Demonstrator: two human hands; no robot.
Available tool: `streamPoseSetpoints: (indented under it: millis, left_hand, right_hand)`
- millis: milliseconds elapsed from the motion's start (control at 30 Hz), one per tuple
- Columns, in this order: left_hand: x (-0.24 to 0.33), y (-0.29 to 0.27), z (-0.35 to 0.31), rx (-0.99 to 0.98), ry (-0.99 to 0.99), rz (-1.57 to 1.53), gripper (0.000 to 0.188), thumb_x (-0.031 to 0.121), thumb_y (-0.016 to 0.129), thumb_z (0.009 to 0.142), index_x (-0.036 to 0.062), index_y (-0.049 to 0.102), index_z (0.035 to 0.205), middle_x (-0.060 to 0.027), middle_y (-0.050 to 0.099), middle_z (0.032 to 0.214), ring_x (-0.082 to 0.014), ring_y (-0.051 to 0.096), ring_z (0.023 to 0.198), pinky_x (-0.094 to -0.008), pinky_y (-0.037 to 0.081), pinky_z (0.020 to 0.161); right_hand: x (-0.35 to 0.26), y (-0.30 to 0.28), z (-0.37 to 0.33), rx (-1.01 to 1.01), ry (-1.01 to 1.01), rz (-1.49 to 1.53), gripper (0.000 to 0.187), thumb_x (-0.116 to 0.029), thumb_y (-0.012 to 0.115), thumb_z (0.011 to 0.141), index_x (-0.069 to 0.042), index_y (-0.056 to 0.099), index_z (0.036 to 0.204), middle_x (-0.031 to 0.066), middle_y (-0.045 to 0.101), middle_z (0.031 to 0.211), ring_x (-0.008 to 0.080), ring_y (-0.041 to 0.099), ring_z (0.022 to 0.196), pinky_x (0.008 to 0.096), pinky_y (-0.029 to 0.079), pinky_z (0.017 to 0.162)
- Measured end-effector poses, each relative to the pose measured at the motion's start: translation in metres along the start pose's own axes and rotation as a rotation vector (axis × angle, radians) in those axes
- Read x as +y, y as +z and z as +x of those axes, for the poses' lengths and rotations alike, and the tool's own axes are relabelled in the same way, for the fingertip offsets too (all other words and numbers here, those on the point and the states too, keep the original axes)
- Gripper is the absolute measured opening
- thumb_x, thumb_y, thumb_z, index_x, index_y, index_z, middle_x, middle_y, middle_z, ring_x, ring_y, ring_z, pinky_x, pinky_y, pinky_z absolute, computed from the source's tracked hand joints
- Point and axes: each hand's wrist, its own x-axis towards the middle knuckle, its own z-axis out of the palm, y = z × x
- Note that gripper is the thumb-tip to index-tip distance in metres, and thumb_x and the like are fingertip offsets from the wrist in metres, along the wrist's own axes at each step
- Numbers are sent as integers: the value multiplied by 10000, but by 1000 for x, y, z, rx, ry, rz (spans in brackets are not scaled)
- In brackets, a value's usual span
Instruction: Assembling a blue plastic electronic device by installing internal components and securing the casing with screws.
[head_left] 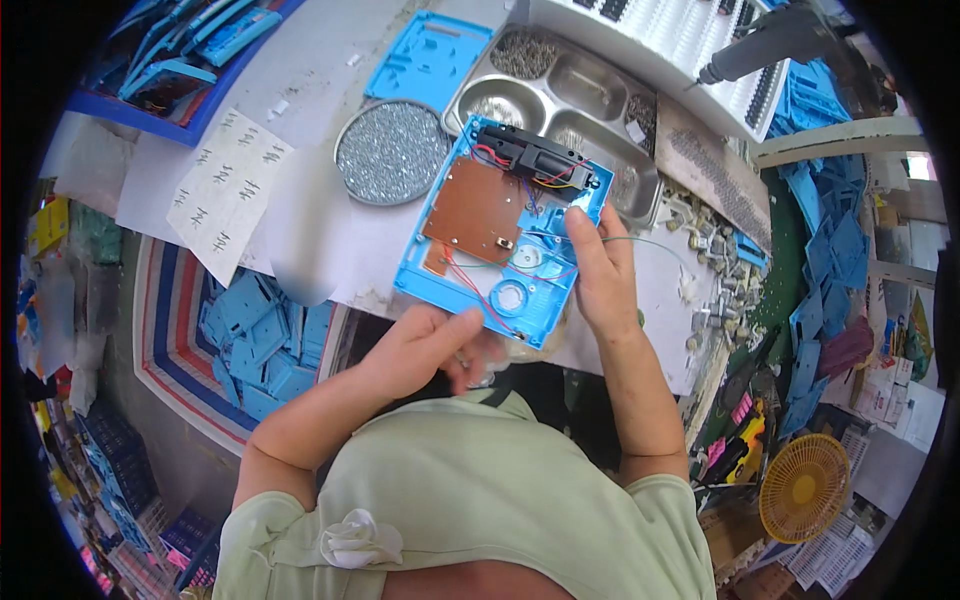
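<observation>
The left grip (412, 350) and right grip (606, 275) both hold a blue box (545, 308) with a brown board (478, 208) inside it.

Pale green short-sleeved top (500, 460), plain smooth fabric, soft creases across front; curved neckline (480, 555) at lower edge of view; white rose appliqué (360, 540), layered petals, left side of chest, can't tell if pinned or sewn; left sleeve (265, 525) puckered; right sleeve (665, 515) smoother; both end above elbow; forearms, left hand (415, 350), right hand (603, 275) all bare
</observation>
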Motion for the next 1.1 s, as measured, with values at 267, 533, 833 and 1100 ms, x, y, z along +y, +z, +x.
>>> streamPoseSetpoints:
  millis: [267,533,833,1100]
  left_hand:
    - [-7,-6,-4,262,765,1245,316,195,837,795,92,703,1063,-56,658,907,-233,637,803,-365,498,716]
    - [-2,-29,3,43,819,1438,209,167,812,762,120,704,935,-30,636,964,-236,618,944,-398,474,809]
    - [-9,-29,21,27,774,1368,186,199,799,776,131,662,882,-13,611,909,-226,598,900,-405,400,754]
    - [11,-4,24,156,808,1328,246,200,792,782,117,683,987,-21,625,954,-243,604,926,-418,412,825]
  right_hand:
    - [22,-15,-18,186,-238,-1014,376,-190,695,954,-9,655,1280,128,659,842,227,618,746,345,504,671]
    - [31,-24,-5,143,-510,-1320,279,-185,762,855,-28,680,1070,117,592,891,304,548,868,407,467,757]
    - [43,-40,-15,184,-388,-1036,160,-118,739,899,0,634,928,120,621,800,261,593,679,351,483,632]
    - [19,-46,-66,321,-310,-765,75,-28,729,884,-8,660,905,89,621,756,230,602,605,308,493,572]
